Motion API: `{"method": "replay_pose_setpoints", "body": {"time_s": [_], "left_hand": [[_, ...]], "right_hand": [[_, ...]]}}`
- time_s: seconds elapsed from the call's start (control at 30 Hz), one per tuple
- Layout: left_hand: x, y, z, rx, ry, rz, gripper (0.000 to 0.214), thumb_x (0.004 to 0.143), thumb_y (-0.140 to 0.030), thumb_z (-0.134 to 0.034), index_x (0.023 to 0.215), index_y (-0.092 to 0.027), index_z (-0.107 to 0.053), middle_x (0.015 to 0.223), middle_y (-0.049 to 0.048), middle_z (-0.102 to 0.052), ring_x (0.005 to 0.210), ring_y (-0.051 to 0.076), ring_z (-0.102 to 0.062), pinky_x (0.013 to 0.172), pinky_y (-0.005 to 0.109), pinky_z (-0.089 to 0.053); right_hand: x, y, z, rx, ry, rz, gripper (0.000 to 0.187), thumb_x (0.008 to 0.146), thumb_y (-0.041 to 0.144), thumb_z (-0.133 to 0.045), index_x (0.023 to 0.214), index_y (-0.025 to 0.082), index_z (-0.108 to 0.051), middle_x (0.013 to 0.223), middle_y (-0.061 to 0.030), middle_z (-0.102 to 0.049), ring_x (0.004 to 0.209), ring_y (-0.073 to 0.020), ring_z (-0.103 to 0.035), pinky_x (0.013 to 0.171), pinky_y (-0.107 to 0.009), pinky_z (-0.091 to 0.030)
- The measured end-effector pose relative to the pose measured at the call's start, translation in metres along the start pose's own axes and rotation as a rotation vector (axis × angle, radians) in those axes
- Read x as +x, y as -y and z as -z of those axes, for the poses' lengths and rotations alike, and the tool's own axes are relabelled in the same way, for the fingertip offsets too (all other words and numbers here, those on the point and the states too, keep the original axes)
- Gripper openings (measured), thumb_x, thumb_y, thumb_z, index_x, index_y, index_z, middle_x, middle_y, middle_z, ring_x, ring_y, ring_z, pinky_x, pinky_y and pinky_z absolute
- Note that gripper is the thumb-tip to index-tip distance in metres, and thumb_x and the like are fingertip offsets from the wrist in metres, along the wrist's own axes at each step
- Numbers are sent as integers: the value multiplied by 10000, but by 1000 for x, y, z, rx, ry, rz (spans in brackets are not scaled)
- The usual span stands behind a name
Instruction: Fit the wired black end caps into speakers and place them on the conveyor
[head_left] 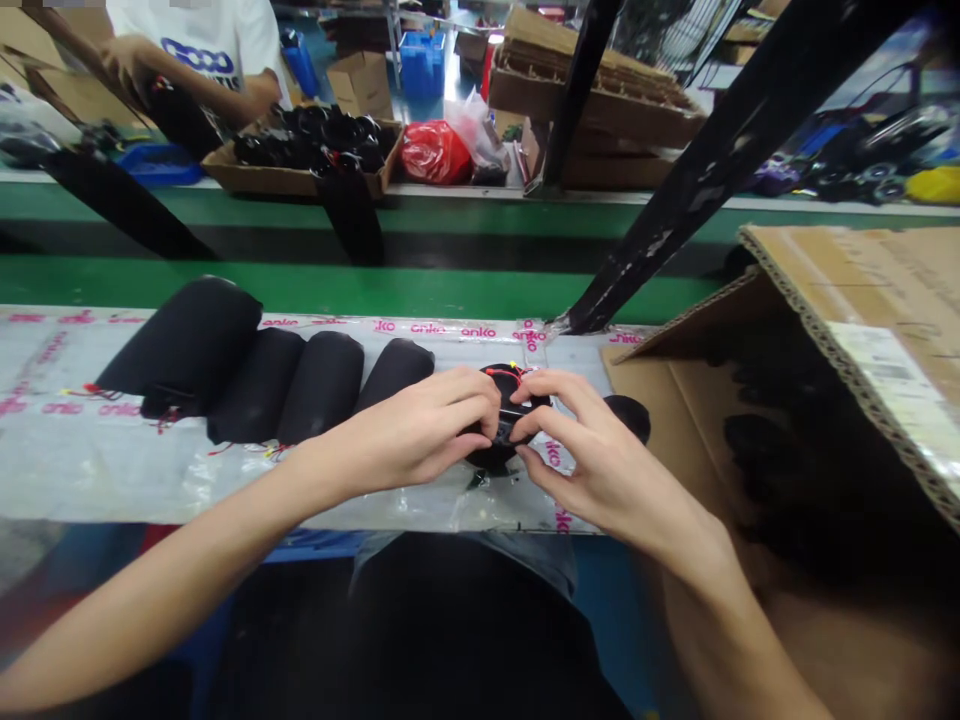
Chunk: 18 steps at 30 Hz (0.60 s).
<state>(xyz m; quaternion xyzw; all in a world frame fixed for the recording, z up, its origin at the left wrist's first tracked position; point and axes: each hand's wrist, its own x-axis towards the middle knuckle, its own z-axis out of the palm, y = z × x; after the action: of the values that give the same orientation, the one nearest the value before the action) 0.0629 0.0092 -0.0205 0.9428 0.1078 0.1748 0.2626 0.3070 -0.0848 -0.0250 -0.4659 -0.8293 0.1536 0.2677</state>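
Note:
Both of my hands grip one black rounded part (504, 385) with thin red wires on top, just above the plastic-covered bench (67, 450). My left hand (420, 435) wraps its left side with curled fingers. My right hand (592, 450) pinches its right side, fingertips pressing the middle. A row of several black rounded shells (255, 375) lies to the left of my hands, some with red wires trailing out. Another black part (630, 412) peeks out behind my right hand.
An open cardboard box (840, 330) holding dark parts stands at the right. Beyond a green conveyor (375, 290), a person in a white shirt (202, 50) works by a cardboard tray of black parts (300, 150). Black frame bars (720, 150) slant overhead. A red bag (435, 152) sits behind.

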Motion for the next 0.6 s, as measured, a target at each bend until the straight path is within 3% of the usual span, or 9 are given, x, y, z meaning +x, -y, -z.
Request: {"method": "replay_pose_setpoints", "body": {"time_s": [0.17,0.23,0.4,0.47,0.6], "left_hand": [[5,-2,2,75,77,2,92,1100,-131,-530,1110,-180,-607,1190,134,-666,1216,304,-643,1047,479,-584],[4,1,-6,69,33,-10,93,1105,-135,-518,1108,-185,-597,1205,138,-658,1224,298,-640,1052,473,-586],[-2,10,-32,226,-235,-106,128,1083,-92,-551,1139,-200,-592,1208,131,-666,1303,300,-632,1077,478,-600],[-2,12,-33,252,-243,-109,122,1087,-106,-564,1152,-204,-596,1196,125,-671,1294,297,-645,1062,473,-616],[3,13,-24,184,-187,-58,143,1111,-190,-582,1252,-191,-603,1249,145,-692,1251,286,-687,1059,483,-631]], "right_hand": [[7,-1,8,23,67,-36,193,967,34,-610,1020,218,-632,1337,-139,-617,1365,-318,-586,1134,-513,-558],[7,-3,9,44,74,-41,187,984,48,-608,1034,228,-622,1329,-127,-615,1376,-310,-576,1140,-502,-549],[3,-11,10,94,49,-35,180,1052,68,-571,1065,246,-594,1314,-103,-639,1401,-277,-581,1143,-452,-551],[4,-11,12,73,43,-44,187,1045,51,-576,1055,237,-597,1308,-108,-647,1369,-275,-606,1122,-434,-565],[7,-10,16,-39,37,-12,206,1041,70,-607,1215,168,-660,1324,-162,-660,1264,-294,-661,1072,-455,-600]]}}
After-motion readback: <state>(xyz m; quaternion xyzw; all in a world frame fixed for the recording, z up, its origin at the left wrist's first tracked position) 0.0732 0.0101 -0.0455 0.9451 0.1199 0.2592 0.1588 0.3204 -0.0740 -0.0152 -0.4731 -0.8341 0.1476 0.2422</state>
